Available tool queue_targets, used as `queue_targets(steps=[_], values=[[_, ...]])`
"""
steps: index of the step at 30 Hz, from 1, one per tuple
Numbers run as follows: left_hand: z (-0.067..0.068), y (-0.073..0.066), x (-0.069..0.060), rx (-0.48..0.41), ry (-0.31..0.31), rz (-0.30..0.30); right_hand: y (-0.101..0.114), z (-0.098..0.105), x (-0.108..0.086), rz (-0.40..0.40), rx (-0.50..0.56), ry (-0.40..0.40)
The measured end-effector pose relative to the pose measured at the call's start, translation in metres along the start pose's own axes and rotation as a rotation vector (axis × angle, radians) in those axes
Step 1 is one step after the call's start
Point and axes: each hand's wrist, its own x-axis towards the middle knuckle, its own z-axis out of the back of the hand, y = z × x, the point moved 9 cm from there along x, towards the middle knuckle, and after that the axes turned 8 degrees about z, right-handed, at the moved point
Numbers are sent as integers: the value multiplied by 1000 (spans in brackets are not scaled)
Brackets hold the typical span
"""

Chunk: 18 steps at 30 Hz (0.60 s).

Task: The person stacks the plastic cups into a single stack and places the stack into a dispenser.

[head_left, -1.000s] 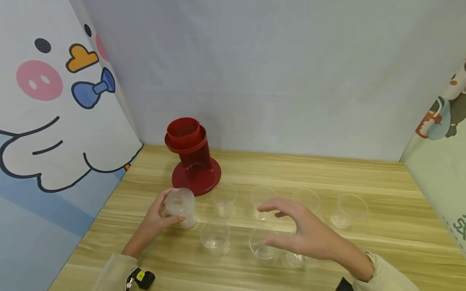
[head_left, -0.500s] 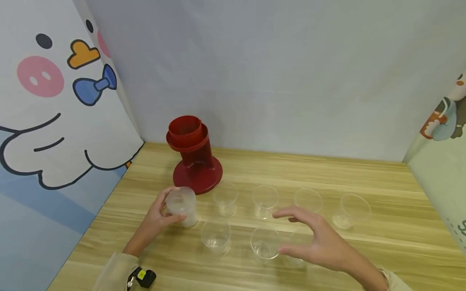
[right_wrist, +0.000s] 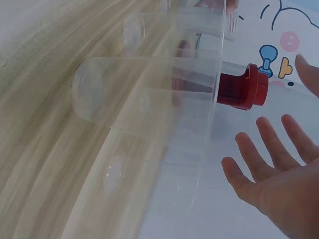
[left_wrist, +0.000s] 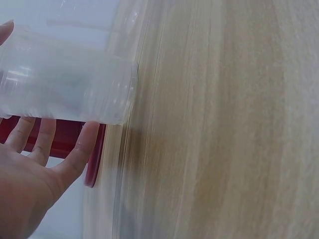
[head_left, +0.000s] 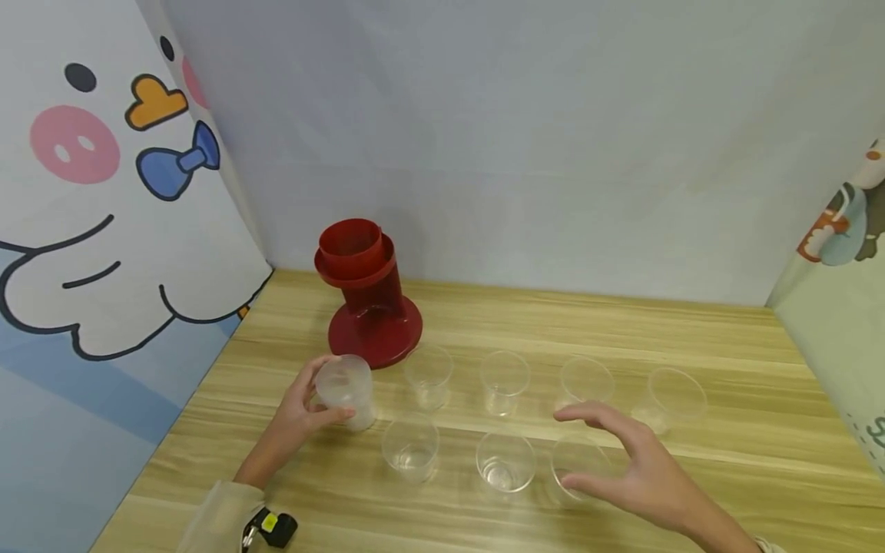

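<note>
My left hand (head_left: 297,415) holds a stack of clear plastic cups (head_left: 349,392) upright on the table at the left, thumb on the near side. In the left wrist view the fingers (left_wrist: 82,144) lie along the frosted-looking stack (left_wrist: 65,74). Fingers spread and thumb apart, my right hand (head_left: 639,468) hovers by the rightmost cup of the front row (head_left: 581,465), with nothing in its grasp. The right wrist view has this hand (right_wrist: 279,174) apart from the nearest clear cup (right_wrist: 144,94).
Single clear cups stand in two rows, among them a front-row cup (head_left: 506,465) and a back-row cup (head_left: 677,395). A red round-based stand with a tube top (head_left: 373,307) is behind the stack. A pale wall (head_left: 518,153) closes the table's back.
My right hand has shifted right, uncovering the front row's rightmost cup. The left hand and the stack have stayed in place. The head view has shifted slightly.
</note>
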Motion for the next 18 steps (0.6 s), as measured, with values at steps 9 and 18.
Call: queue_targets(steps=[9,18], values=[[1,1,-1,6,-6,20,-6,4,-12,35,47,-42],[0,1,-1,13,-9,23,-22,-4,-28,-2,122,-39]])
